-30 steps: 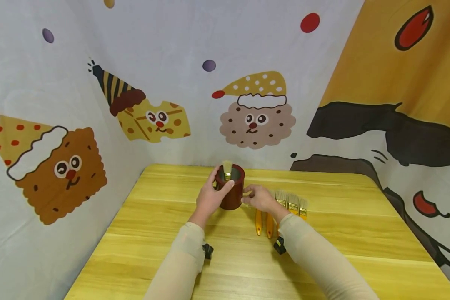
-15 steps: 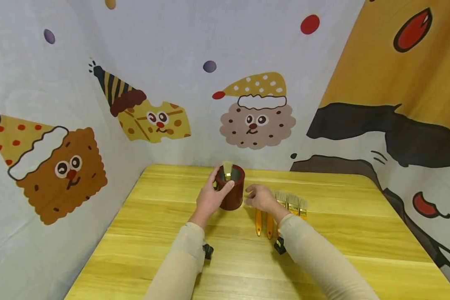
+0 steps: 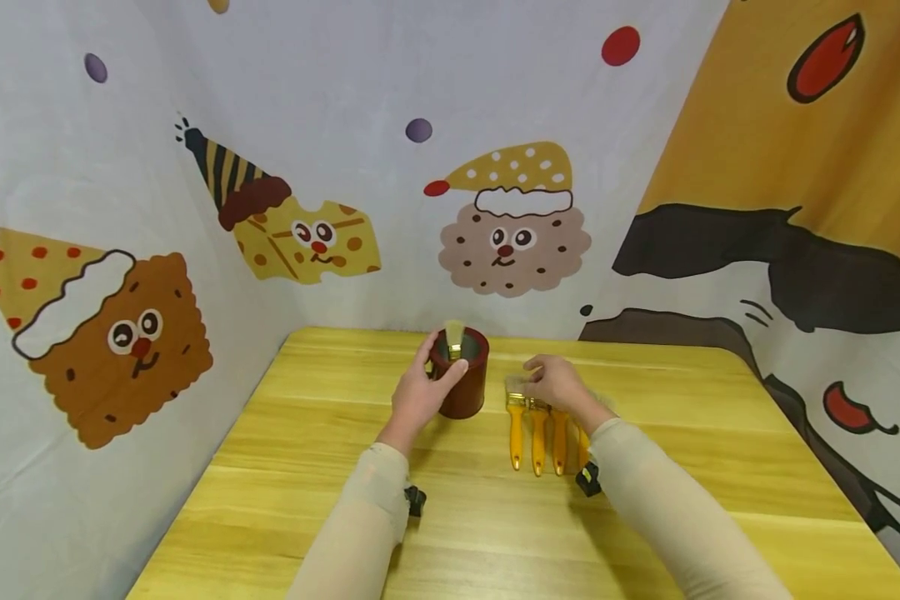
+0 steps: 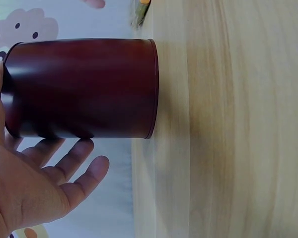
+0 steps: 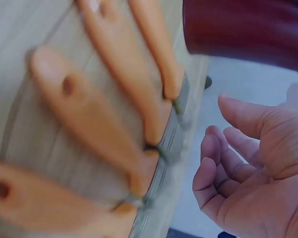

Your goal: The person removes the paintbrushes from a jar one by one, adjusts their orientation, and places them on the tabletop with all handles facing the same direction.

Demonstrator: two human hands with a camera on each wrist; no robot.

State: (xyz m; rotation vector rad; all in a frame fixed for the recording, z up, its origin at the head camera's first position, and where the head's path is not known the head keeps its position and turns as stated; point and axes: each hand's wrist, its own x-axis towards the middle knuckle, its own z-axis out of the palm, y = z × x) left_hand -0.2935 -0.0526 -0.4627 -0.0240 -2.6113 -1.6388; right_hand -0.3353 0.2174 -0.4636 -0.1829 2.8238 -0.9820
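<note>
My left hand (image 3: pixel 418 402) holds a dark red cylindrical pot (image 3: pixel 465 393) near its rim, thumb on the near side and fingers round the left. In the left wrist view the pot (image 4: pixel 82 89) stands upright, its base at the tabletop. One paintbrush (image 3: pixel 454 340) sits in it, bristles up; its handle is hidden inside. Right of the pot, my right hand (image 3: pixel 561 385) hovers over the bristle ends of several flat paintbrushes (image 3: pixel 537 442) and partly covers them. In the right wrist view the right hand (image 5: pixel 258 163) has loosely bent fingers with nothing between them.
The brushes with orange handles (image 5: pixel 87 119) lie side by side on the light wooden table (image 3: pixel 307 467), handles pointing toward me. Behind the table hangs a white cloth backdrop (image 3: pixel 375 75) printed with cartoon food. Dark wrist devices (image 3: pixel 416 501) show under both sleeves.
My right hand has moved from beside the pot rightward over the brushes, uncovering the leftmost brush's bristles. The left hand and the pot have stayed in place.
</note>
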